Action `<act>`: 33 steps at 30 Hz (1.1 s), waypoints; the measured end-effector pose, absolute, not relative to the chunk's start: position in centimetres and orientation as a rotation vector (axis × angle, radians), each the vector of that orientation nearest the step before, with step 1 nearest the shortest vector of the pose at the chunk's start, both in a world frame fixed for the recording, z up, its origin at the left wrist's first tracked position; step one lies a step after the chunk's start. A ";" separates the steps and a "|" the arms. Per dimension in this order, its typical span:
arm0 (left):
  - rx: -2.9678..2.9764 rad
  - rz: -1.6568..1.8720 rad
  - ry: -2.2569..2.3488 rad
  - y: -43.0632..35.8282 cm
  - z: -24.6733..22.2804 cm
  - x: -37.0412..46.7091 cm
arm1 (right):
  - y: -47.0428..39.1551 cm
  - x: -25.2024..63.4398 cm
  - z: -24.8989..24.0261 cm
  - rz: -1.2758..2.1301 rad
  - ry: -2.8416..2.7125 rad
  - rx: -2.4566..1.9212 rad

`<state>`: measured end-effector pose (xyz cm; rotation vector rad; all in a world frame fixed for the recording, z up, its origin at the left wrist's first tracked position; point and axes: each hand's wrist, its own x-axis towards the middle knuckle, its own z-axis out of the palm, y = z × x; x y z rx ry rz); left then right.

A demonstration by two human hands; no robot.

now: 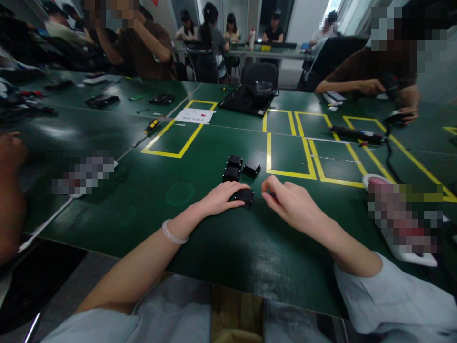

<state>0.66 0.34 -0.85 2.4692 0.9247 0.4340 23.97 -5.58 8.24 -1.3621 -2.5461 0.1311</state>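
My left hand (225,196) has its thumb and fingers around a small black block (244,196) lying on the green table, with a pale bangle (174,233) on the wrist. Just right of that block, my right hand (291,201) is closed, thumb and index finger drawn together. What its fingers hold, if anything, I cannot make out. Beyond my left hand, two similar black blocks stand one behind the other, the nearer block (232,174) and the farther block (234,161). Another black block (252,168) sits at an angle to their right.
Yellow tape rectangles (291,172) mark the green table (214,238). A yellow-and-black screwdriver (152,126) lies left, near a white sheet (194,116). A black flat panel (243,101) is at the back. On the right is a white tray (416,257). People sit around.
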 end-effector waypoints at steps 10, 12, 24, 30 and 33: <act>2.465 0.441 0.917 0.4 -0.9 0.7 | -5.6 23.9 8.2 0.184 -2.533 -1.371; 2.468 0.437 0.919 0.4 -0.8 0.7 | -5.7 23.9 8.2 0.220 -2.521 -1.373; 2.464 0.436 0.914 0.4 -0.8 0.8 | -5.6 24.0 8.1 0.179 -2.520 -1.343; 2.471 0.435 0.917 0.3 -0.7 0.8 | -5.6 23.9 8.1 0.189 -2.511 -1.360; 2.468 0.441 0.917 0.4 -0.8 0.8 | -5.6 24.0 8.1 0.191 -2.522 -1.362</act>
